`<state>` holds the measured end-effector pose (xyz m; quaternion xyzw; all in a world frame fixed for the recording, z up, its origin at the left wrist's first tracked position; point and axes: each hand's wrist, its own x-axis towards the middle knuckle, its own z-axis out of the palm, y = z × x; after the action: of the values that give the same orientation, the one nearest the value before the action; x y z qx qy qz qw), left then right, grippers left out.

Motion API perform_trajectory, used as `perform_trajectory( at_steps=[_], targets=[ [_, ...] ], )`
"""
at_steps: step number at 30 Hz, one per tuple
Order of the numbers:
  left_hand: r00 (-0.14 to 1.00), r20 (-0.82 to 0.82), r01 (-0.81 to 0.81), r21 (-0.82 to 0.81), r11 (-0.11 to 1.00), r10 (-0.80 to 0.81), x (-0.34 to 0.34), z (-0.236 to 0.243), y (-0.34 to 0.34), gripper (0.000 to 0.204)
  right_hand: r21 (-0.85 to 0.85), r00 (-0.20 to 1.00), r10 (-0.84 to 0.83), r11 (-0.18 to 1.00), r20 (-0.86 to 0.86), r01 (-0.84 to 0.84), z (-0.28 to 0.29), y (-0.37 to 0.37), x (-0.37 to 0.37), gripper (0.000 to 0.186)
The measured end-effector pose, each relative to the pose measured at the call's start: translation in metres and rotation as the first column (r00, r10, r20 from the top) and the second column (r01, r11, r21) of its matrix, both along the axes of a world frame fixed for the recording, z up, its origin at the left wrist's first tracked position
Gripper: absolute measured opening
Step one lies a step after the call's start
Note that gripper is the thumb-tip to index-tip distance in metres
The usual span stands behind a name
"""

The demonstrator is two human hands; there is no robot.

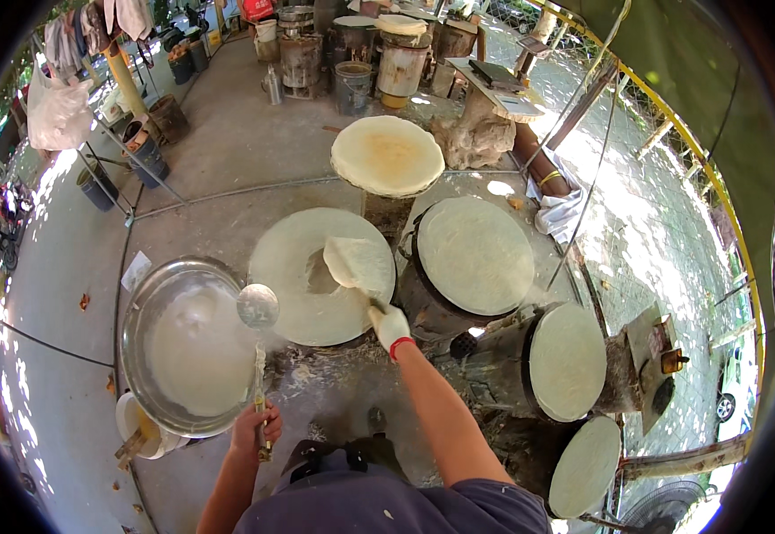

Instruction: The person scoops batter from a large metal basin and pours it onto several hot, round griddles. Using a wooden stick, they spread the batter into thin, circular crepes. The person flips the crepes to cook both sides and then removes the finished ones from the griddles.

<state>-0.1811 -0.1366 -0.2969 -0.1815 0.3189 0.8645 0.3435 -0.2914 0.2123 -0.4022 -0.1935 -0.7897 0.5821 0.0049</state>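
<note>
My left hand is closed around the handle of a metal ladle. The ladle's round bowl hangs by the right rim of a large steel basin, which holds white liquid batter. In a white glove with a red band at the wrist, my right hand grips the short handle of a flat, pale, batter-coated spreader. Its broad end lies over a round griddle spread with white batter. A brownish patch shows beside the spreader.
On the right, several drum stoves carry round pale sheets, the nearest large one beside the griddle. A stack of flatbreads stands beyond. Left of the basin's base sits a white bucket. Farther off are more drums and a grey bucket.
</note>
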Motion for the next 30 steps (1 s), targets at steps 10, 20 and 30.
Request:
perform_trajectory(
  at_steps=[10, 20, 30],
  targets=[
    [0.988, 0.134, -0.06, -0.099, 0.993, 0.073, 0.012, -0.003, 0.047, 0.009, 0.058, 0.981, 0.144, 0.987, 0.127, -0.152, -0.025, 0.051, -0.053, 0.039],
    [0.988, 0.143, -0.006, -0.303, 0.953, 0.052, 0.022, -0.01, 0.062, 0.014, -0.326, 0.846, 0.142, 0.944, 0.514, 0.04, -0.006, 0.051, -0.062, 0.035],
    [0.978, -0.079, 0.052, -0.802, 0.595, -0.192, -0.046, -0.035, 0.1, 0.016, -0.648, 0.897, 0.085, 0.721, 0.433, 0.245, 0.003, 0.037, 0.081, 0.023]
  ],
)
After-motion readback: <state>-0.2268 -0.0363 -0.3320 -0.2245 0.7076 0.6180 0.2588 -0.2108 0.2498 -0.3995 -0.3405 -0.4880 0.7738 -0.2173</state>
